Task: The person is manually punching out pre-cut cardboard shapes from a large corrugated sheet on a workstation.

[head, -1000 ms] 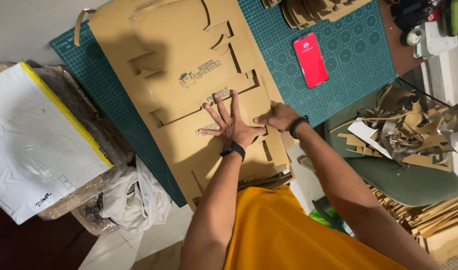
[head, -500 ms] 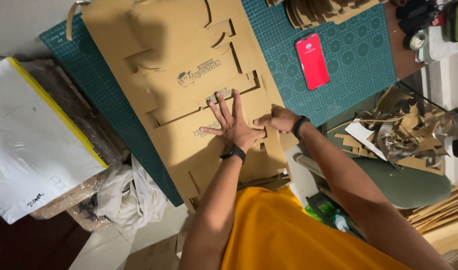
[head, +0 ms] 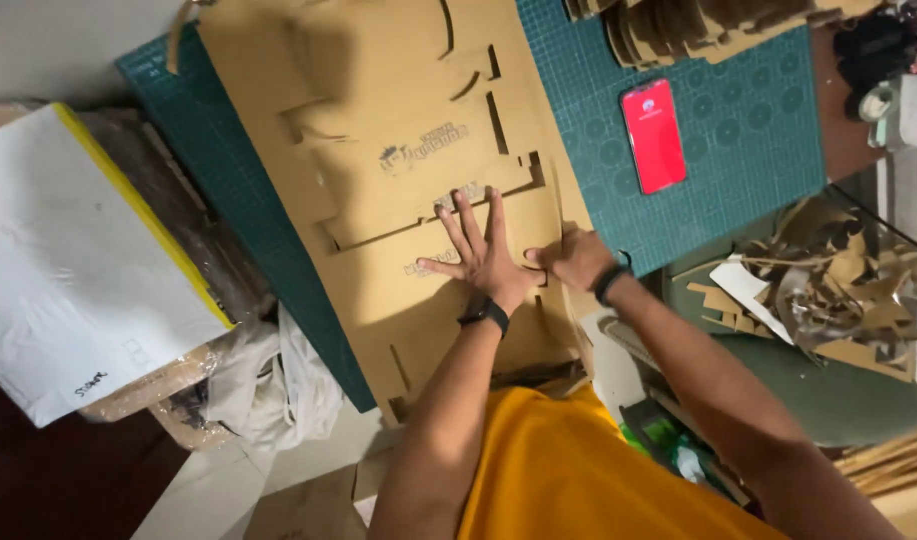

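Observation:
A large brown cardboard sheet [head: 398,130] with cut slots and notches lies on a green cutting mat [head: 758,140]. My left hand [head: 478,255], with a black watch on the wrist, lies flat on the sheet's near part with its fingers spread. My right hand [head: 575,258], wearing a black wristband, rests right beside it at the sheet's right edge, next to a cut slot. Its fingers are curled under, and what they hold, if anything, is hidden.
A red phone [head: 653,135] lies on the mat to the right. Stacked cardboard pieces [head: 698,25] sit at the far edge. Cardboard scraps [head: 828,290] fill a green bin at right. A white and yellow package [head: 73,270] and plastic bags [head: 268,385] lie at left.
Both hands stay in about the same spot on the cardboard. The left hand's fingers have shifted slightly, and the view has moved a little.

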